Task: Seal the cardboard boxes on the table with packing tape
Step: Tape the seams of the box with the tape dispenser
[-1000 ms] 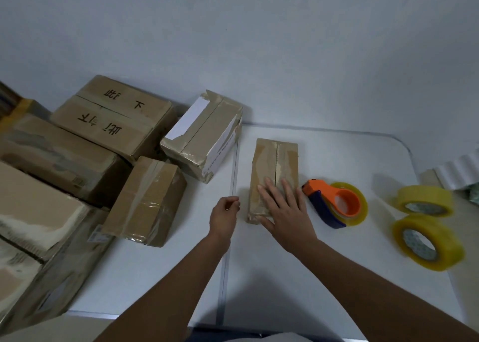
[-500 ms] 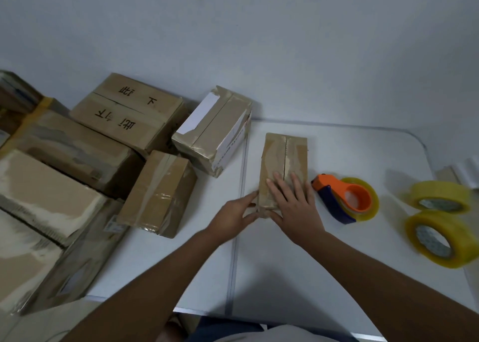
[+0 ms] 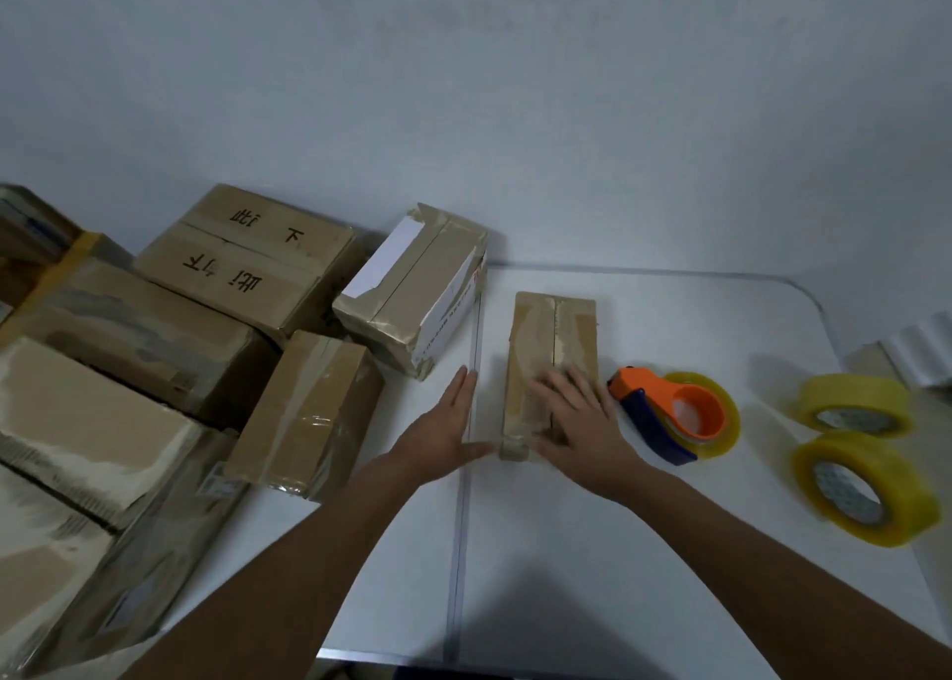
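Flat and open, the right hand (image 3: 577, 424) has no closed grip; its straight fingers press down on the near end of a small, narrow brown cardboard box (image 3: 554, 342) that lies flat on the white counter (image 3: 644, 550). Old tape strips run along the box's centre seam. Just left of that hand, the left hand (image 3: 445, 432) is also open, fingers straight and pointing away from the person, its thumb reaching toward the box's near left corner; whether it touches the box cannot be told.

Just right of the pressing hand lies an orange and dark blue tape dispenser (image 3: 664, 414) loaded with a clear yellowish roll. Further right, near the counter's edge, are two loose rolls of yellowish packing tape: one nearer (image 3: 863, 489) and one behind it (image 3: 855, 403).

Left of the hands, a taped brown box (image 3: 309, 411) stands nearest. Beyond it sits a box with a white label (image 3: 417, 287), then a larger box printed with black characters (image 3: 247, 254). More worn cardboard boxes (image 3: 92, 411) crowd the far left.
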Demonstrator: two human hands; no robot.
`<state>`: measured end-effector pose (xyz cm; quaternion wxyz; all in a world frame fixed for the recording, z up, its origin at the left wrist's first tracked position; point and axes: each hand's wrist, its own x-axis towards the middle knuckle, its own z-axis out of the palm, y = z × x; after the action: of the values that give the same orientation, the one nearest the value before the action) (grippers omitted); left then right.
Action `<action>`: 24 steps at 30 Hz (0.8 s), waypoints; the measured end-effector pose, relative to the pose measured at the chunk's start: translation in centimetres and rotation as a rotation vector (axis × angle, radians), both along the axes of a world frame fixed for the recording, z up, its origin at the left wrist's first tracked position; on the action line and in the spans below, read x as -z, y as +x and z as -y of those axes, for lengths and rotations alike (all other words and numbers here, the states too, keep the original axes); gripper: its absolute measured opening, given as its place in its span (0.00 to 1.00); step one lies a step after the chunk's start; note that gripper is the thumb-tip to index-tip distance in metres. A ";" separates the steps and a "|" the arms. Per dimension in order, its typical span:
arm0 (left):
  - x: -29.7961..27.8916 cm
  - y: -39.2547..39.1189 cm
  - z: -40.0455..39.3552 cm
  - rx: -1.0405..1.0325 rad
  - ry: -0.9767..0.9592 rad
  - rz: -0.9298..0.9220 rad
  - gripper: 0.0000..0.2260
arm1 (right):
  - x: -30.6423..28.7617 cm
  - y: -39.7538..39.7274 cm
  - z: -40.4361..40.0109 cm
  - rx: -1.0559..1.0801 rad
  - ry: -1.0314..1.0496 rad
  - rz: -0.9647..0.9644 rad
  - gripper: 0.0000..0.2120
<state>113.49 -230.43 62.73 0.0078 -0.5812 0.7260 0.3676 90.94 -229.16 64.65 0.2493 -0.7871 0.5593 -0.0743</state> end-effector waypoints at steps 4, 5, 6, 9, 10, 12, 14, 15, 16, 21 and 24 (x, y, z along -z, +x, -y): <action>-1.1 0.0 -2.1 -0.109 -0.105 -0.143 0.29 | -0.9 -1.2 -0.7 0.465 0.165 0.436 0.28; -1.7 -0.8 -2.6 -0.151 -0.157 -0.168 0.27 | -1.0 -1.0 -1.3 0.524 0.238 0.510 0.27; -2.2 -1.8 -3.0 -0.187 -0.196 -0.180 0.26 | -1.2 -0.6 -2.0 0.563 0.312 0.574 0.27; -2.8 -4.9 -3.1 -0.145 -0.175 -0.017 0.30 | -1.8 1.4 -4.3 0.675 0.621 0.844 0.29; -2.7 -5.6 -2.9 -0.115 -0.142 0.085 0.34 | -1.6 1.8 -4.9 0.702 0.671 0.886 0.30; -2.1 -6.0 -2.6 -0.069 -0.141 0.217 0.39 | -0.8 1.8 -5.6 0.761 0.630 0.852 0.29; -1.7 -5.3 -2.4 0.018 -0.203 0.269 0.40 | -0.5 0.9 -5.3 0.845 0.517 0.755 0.29; -1.7 -4.6 -2.1 0.080 -0.234 0.280 0.39 | -0.6 0.2 -5.1 0.874 0.457 0.708 0.28; -1.9 -3.7 -1.7 0.148 -0.265 0.294 0.38 | -0.8 -0.4 -4.8 0.891 0.400 0.677 0.28; -2.2 0.6 -0.8 0.098 -0.351 0.349 0.38 | -0.9 -1.3 -2.9 0.861 0.334 0.681 0.26; -1.6 0.5 -0.5 0.091 -0.316 0.375 0.42 | -0.7 -0.8 -1.4 0.839 0.386 0.706 0.25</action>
<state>113.96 -229.92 64.33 0.0679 -0.6001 0.7856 0.1346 90.17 -227.78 65.39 0.5090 -0.3660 0.7098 -0.3213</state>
